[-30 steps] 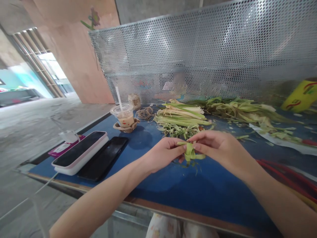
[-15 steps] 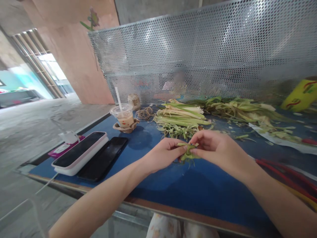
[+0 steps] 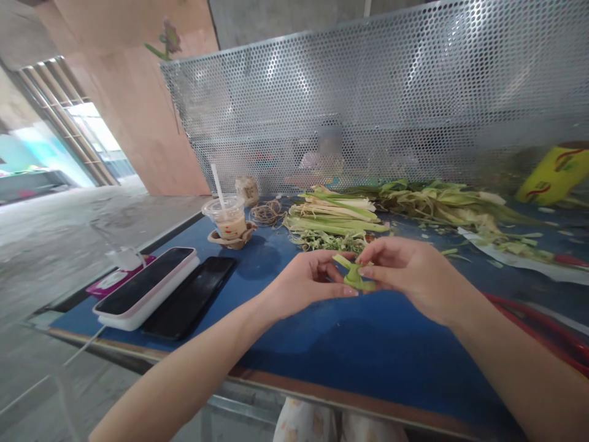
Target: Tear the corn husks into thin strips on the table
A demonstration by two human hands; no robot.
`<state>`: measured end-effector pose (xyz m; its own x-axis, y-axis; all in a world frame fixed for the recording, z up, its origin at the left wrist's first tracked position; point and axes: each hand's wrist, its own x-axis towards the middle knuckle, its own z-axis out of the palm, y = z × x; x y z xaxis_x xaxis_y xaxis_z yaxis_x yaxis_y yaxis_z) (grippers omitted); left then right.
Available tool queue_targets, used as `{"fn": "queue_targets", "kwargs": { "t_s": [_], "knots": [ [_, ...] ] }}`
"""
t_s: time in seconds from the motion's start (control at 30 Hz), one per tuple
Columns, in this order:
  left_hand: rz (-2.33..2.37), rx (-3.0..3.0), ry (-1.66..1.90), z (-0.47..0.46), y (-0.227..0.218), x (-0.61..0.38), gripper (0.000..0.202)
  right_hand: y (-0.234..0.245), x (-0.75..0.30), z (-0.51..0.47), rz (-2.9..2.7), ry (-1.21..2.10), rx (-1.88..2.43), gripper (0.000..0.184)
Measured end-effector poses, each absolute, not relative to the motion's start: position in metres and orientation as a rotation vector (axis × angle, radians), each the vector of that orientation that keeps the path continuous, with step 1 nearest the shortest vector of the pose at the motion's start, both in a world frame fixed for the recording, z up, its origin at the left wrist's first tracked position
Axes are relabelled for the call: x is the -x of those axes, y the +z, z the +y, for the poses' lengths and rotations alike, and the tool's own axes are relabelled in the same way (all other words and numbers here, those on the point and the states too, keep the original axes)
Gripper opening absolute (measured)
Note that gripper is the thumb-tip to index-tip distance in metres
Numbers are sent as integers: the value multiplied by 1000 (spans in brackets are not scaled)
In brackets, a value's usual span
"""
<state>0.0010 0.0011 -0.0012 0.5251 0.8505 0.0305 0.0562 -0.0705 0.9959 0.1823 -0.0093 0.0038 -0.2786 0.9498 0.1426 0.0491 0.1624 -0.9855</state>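
A small piece of folded or knotted green leaf strip (image 3: 353, 279) is held between my two hands, a little above the blue tabletop. My right hand (image 3: 409, 270) pinches it from the right with thumb and fingers. On the other side my left hand (image 3: 308, 279) curls about it, thumb below and fingers behind; some of their contact is hidden. Just beyond the hands lies a pile of small pale-green pieces (image 3: 317, 239). Behind that pile, long green and whitish strips (image 3: 335, 215) lie in a bundle.
Loose husk-like leaves (image 3: 437, 202) spread at the back right, near a yellow cylinder (image 3: 554, 175). A red-handled tool (image 3: 538, 322) lies at right. At left are a drink cup (image 3: 227, 221), coiled twine (image 3: 267, 213) and two phone-like devices (image 3: 191, 298). A perforated metal panel (image 3: 294, 98) stands behind.
The green piece has turned in my hands, and its knot-like middle now shows. My left fingers have loosened and spread around it. My right hand still pinches it.
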Motion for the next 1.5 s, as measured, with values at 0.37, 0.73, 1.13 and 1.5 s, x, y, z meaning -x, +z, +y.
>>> {"fn": "queue_targets", "kwargs": {
  "t_s": [0.37, 0.73, 1.13, 1.5],
  "knots": [
    [835, -1541, 777, 0, -1, 1, 34, 6, -188, -2, -1114, 1276, 923, 17],
    [834, -1543, 938, 1, 0, -1, 20, 1, -180, -7, -1437, 1303, 994, 25],
    [1065, -1949, 1080, 0, -2, -2, 30, -3, -178, -5, -1677, 1172, 1141, 30],
    [1098, -1992, 1260, 3, 1, 1, 20, -4, -177, -4, -1654, 1059, 1160, 21]
  ]
}}
